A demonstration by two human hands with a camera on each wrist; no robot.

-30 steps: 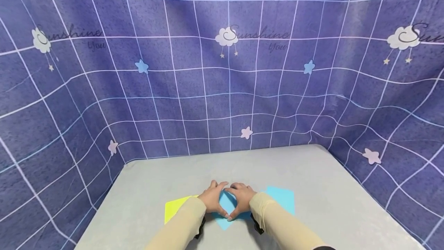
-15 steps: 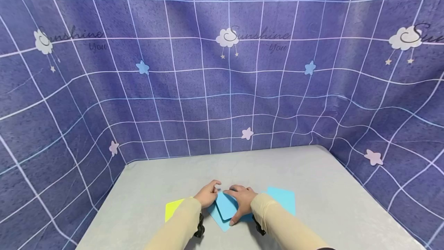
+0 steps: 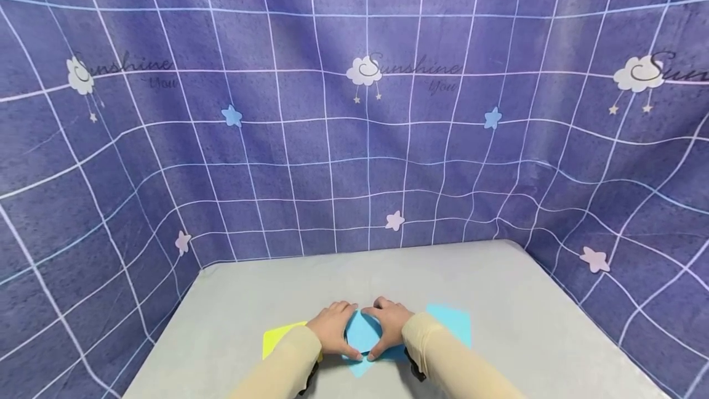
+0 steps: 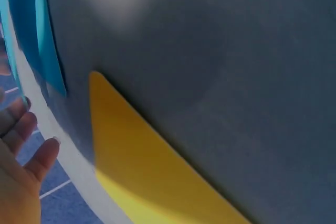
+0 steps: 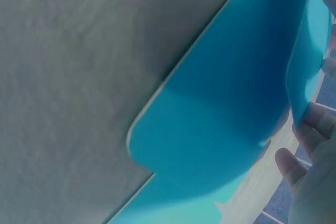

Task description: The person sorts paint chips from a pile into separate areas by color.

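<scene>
Both hands hold a small light-blue card (image 3: 362, 332) with rounded corners by its opposite edges. My left hand (image 3: 333, 330) has its thumb at the near edge and its fingers at the far left. My right hand (image 3: 392, 324) mirrors it on the right side, thumbs close together. In the right wrist view the held card (image 5: 311, 51) stands raised and tilted between the fingers. Other blue cards (image 5: 210, 114) lie below it, overlapping on the table. Palms and sleeves hide parts of them.
A yellow card (image 3: 279, 336) lies left, partly under the left sleeve. Another light-blue card (image 3: 451, 324) lies to the right, partly under the right sleeve. The grey table (image 3: 249, 285) ends at a purple-blue gridded curtain (image 3: 288, 140).
Half a second ago the left hand had drawn back left from the held card while the right kept its grip. Now the left hand is back on the card's edge.
</scene>
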